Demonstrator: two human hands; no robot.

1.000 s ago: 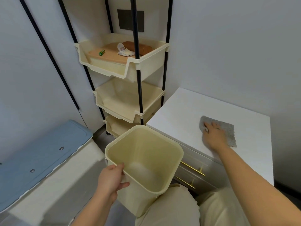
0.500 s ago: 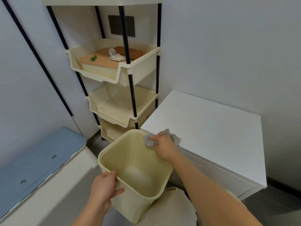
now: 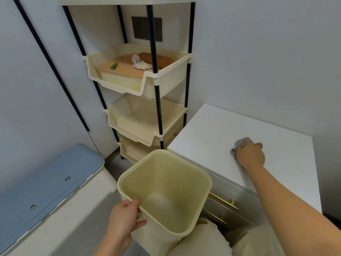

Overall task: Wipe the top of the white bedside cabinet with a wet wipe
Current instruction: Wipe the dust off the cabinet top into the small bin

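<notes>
The right hand's (image 3: 250, 154) grip is curled round a bunched grey wet wipe (image 3: 240, 143), pressing it onto the top of the white bedside cabinet (image 3: 208, 133). The left hand (image 3: 124, 220) clasps the near rim of a cream bin (image 3: 177, 178) just beside the cabinet.

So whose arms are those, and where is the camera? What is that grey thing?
There is no robot here, just a person. The camera sits on their head and looks down, so you see their own two arms. The right hand holds a scrunched grey wet wipe against the top of the white bedside cabinet. The left hand grips the rim of a cream bin, which looks empty. Behind stands a rack of cream trays; the top tray holds a small green battery and a few other bits.
</notes>
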